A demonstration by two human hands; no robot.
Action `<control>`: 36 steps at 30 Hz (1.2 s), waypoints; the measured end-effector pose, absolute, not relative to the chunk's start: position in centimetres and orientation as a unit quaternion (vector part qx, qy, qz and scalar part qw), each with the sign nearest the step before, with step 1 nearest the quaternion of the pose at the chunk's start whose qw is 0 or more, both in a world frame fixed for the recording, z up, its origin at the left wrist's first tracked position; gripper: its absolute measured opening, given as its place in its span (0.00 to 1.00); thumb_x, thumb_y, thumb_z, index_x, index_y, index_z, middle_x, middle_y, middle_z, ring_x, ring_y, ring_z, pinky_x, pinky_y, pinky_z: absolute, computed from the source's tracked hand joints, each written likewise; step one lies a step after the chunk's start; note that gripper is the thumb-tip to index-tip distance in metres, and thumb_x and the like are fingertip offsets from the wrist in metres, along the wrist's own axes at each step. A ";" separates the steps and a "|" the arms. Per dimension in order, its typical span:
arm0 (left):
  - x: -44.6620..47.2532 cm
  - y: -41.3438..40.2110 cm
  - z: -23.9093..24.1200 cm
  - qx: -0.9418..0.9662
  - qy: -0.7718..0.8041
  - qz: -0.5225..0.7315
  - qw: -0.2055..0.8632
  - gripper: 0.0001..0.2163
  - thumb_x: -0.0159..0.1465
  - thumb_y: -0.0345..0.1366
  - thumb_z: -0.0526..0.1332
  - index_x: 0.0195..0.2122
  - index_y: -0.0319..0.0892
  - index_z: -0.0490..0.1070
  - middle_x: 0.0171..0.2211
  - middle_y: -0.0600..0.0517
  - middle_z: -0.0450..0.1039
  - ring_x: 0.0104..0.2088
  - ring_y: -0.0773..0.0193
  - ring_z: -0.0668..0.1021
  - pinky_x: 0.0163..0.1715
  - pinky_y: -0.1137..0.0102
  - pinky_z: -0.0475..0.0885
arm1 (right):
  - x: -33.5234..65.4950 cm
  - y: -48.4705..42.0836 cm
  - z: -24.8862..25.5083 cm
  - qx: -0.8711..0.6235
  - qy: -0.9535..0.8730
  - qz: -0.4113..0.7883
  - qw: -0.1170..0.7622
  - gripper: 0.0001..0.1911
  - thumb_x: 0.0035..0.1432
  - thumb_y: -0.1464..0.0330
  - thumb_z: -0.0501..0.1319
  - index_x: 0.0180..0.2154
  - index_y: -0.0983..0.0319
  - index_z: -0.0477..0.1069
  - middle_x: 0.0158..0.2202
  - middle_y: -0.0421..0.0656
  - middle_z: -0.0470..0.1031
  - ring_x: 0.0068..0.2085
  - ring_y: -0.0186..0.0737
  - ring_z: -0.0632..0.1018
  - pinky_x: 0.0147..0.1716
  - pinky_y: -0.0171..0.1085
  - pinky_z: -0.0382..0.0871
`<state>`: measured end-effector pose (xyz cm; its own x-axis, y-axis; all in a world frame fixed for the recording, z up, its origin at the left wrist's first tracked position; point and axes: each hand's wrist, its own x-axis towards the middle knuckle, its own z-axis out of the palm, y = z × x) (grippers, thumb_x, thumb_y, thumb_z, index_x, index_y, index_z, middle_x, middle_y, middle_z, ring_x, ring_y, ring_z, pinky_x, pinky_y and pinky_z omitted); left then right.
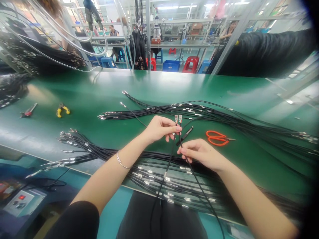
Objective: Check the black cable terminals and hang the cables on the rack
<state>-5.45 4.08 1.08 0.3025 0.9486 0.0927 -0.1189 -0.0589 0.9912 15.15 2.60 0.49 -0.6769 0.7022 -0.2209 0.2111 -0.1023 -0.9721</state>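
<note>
My left hand pinches two black cables just below their small connector ends, which point up side by side. Lower down, my right hand grips the right-hand black cable between thumb and fingers. The left-hand cable hangs down toward my lap. Behind my hands a black pen-like tool lies on the green table. Orange-handled scissors rest to the right of it. A bundle of black cables with white labels runs beneath my forearms along the near edge.
Another cable bundle stretches across the table beyond my hands. Yellow-handled pliers and a red-handled tool lie at the left. Thick cable bunches hang at both far corners. A control box stands below left. People sit in the background.
</note>
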 end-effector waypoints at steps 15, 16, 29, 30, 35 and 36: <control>-3.3 1.9 1.2 0.572 0.365 0.352 0.644 0.15 0.52 0.43 0.72 0.30 0.34 0.79 0.28 0.46 0.78 0.20 0.71 0.76 0.15 0.80 0.69 | 16.1 3.5 0.8 -0.404 -0.554 0.573 0.448 0.21 0.51 0.50 0.67 0.28 0.63 0.78 0.21 0.39 0.68 0.19 0.28 0.65 0.17 0.30 0.57; -3.0 1.6 1.1 0.571 0.358 0.339 0.656 0.15 0.52 0.43 0.72 0.30 0.34 0.79 0.28 0.46 0.78 0.20 0.71 0.76 0.15 0.80 0.69 | 16.0 3.4 0.8 -0.397 -0.540 0.577 0.467 0.21 0.52 0.51 0.67 0.26 0.64 0.76 0.19 0.38 0.64 0.18 0.27 0.63 0.17 0.30 0.53; -1.8 0.3 1.2 0.561 0.353 0.321 0.677 0.13 0.53 0.40 0.72 0.30 0.33 0.79 0.24 0.48 0.76 0.19 0.70 0.76 0.16 0.80 0.73 | 15.7 2.8 1.2 -0.382 -0.580 0.539 0.476 0.25 0.53 0.62 0.69 0.14 0.63 0.60 0.15 0.35 0.56 0.20 0.27 0.58 0.21 0.33 0.50; -1.8 0.2 1.3 0.561 0.354 0.321 0.676 0.13 0.54 0.40 0.72 0.30 0.33 0.79 0.24 0.48 0.76 0.19 0.70 0.76 0.16 0.80 0.73 | 15.7 2.8 1.2 -0.386 -0.580 0.536 0.476 0.25 0.53 0.62 0.69 0.14 0.63 0.61 0.15 0.35 0.57 0.20 0.28 0.58 0.21 0.33 0.50; -1.8 0.1 1.4 0.559 0.357 0.321 0.676 0.13 0.55 0.41 0.71 0.30 0.33 0.79 0.24 0.47 0.77 0.19 0.70 0.76 0.16 0.79 0.72 | 15.6 2.7 1.4 -0.401 -0.582 0.534 0.465 0.25 0.53 0.62 0.69 0.14 0.63 0.60 0.15 0.36 0.58 0.20 0.28 0.58 0.21 0.33 0.50; -1.8 0.1 1.4 0.558 0.357 0.321 0.677 0.13 0.55 0.41 0.71 0.30 0.33 0.79 0.25 0.47 0.77 0.19 0.70 0.75 0.16 0.79 0.72 | 15.6 2.7 1.4 -0.402 -0.581 0.535 0.462 0.25 0.53 0.62 0.69 0.14 0.63 0.60 0.15 0.36 0.58 0.20 0.28 0.58 0.21 0.33 0.50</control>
<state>-1.77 0.10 1.41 0.5394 0.8327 -0.1249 -0.0360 0.1709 0.9846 15.65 2.71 1.38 -0.2483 0.9628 0.1063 -0.0278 0.1026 -0.9943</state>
